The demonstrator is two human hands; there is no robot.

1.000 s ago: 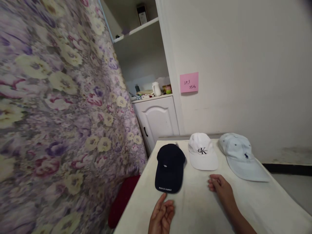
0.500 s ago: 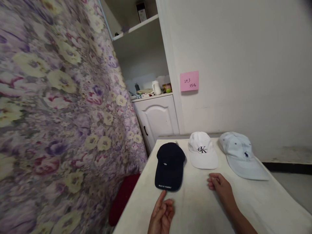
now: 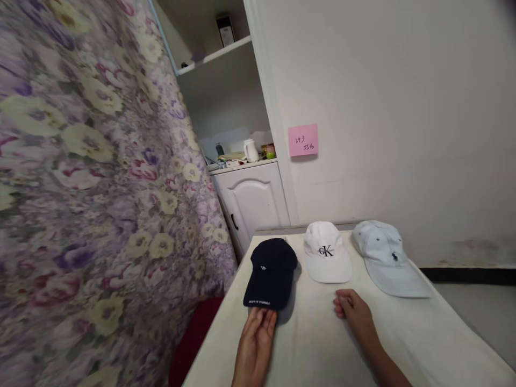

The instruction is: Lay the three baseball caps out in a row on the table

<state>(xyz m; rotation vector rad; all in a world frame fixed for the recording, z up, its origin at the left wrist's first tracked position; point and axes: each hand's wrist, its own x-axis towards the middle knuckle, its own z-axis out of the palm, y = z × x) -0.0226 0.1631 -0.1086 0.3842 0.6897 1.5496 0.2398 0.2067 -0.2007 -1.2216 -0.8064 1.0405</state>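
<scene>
Listing the lots on our cream-topped table (image 3: 314, 344), we record three caps in a row, brims toward us.

Item one, at the left: a navy cap (image 3: 271, 269), small white emblem on the crown, white lettering along the brim edge. Our left hand (image 3: 253, 346), palm upward, meets the front of this brim, its fingers reaching beneath the edge; whether they pinch it we cannot tell.

Item two, in the middle: a white cap (image 3: 327, 255) with dark letters on the front. Our right hand (image 3: 357, 314) lies nearest to it, just short of the brim and apart from it, fingers curled inward.

Item three, at the right: a pale blue cap (image 3: 389, 260), dark emblem on the front, brim angled to the right.

Surroundings: a pink note (image 3: 303, 140), handwritten, on the wall (image 3: 382, 107); a white cabinet (image 3: 256, 196) bearing a white jug (image 3: 250, 150) among small articles; a floral curtain (image 3: 100, 204) at far left; a dark red surface (image 3: 195, 333) beside the table.
</scene>
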